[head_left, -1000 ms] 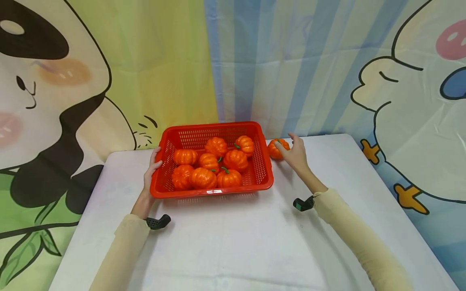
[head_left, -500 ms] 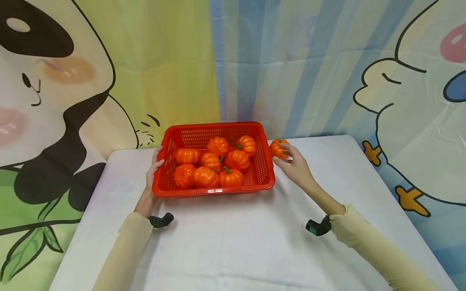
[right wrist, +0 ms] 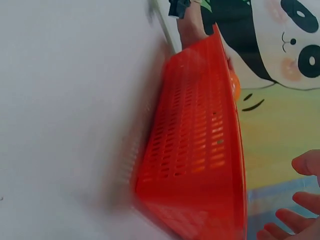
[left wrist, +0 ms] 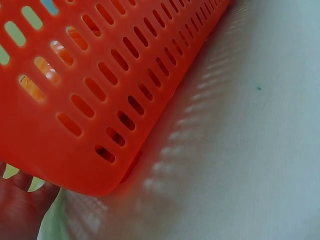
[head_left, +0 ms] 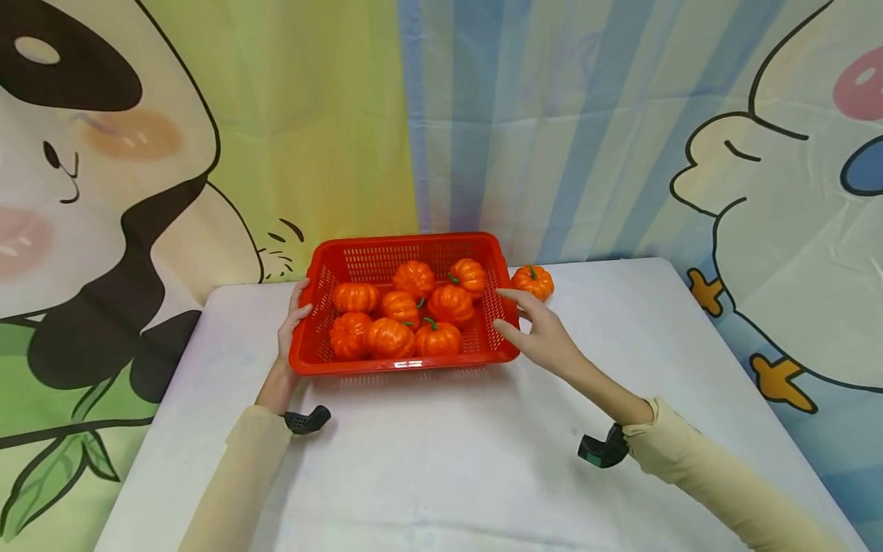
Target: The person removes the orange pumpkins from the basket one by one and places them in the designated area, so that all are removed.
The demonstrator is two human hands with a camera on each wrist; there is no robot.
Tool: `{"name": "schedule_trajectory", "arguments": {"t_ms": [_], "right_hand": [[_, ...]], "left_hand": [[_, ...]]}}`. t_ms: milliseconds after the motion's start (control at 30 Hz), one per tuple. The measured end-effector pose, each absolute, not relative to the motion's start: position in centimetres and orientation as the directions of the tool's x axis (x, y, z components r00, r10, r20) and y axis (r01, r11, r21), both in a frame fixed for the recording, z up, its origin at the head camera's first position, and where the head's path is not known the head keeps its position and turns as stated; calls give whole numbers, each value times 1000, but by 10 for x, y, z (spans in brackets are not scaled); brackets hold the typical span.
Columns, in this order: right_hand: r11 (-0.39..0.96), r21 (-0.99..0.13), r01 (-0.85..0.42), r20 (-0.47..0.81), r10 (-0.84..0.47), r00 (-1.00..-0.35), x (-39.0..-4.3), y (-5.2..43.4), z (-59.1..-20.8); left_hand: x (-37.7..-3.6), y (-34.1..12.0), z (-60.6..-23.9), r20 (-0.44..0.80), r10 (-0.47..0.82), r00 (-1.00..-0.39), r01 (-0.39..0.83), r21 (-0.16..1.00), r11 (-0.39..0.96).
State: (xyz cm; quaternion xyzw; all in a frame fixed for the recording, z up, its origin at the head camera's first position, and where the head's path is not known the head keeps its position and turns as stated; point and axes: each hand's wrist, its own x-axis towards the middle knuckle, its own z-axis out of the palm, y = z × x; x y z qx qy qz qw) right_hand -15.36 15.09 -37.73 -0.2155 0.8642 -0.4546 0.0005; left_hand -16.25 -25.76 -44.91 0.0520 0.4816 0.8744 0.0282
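Observation:
A red plastic basket point(head_left: 403, 366) with slotted walls holds several shiny orange pumpkins point(head_left: 391, 338) with green stems. My left hand point(head_left: 286, 326) grips the basket's left rim; in the left wrist view the fingers point(left wrist: 22, 202) pass behind the rim at the corner. At the other end, my right hand point(head_left: 545, 333) hovers at the right rim with thumb and fingers spread, holding nothing. The right wrist view has its fingers point(right wrist: 307, 202) apart from the basket wall point(right wrist: 187, 135). One more pumpkin point(head_left: 533, 283) sits on the table outside the basket, just beyond that hand.
The white-covered table point(head_left: 428, 460) extends in front of the basket and to both sides. Behind its back edge hangs a cartoon-printed curtain point(head_left: 483, 115). A black wrist camera point(head_left: 603, 446) is on the right wrist, another camera point(head_left: 307, 420) on the left.
My right hand has drawn away from the lone pumpkin, leftward and nearer, to the basket's right rim. The pumpkin stays on the table, its stem turned a little. The left hand keeps its place.

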Motion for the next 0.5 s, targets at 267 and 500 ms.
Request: {"name": "schedule_trajectory", "arguments": {"t_ms": [267,500], "right_hand": [[475,-788,-392,163,-453,-876,-149,133,-368],[448,-794,-411,137,-527,-839,-148,118,-364]], "left_hand": [[-162,-257,-449,69,103,-992,5,852,-523],[-161,-256,-447,60,107,-992,-8,839,-544]]}}
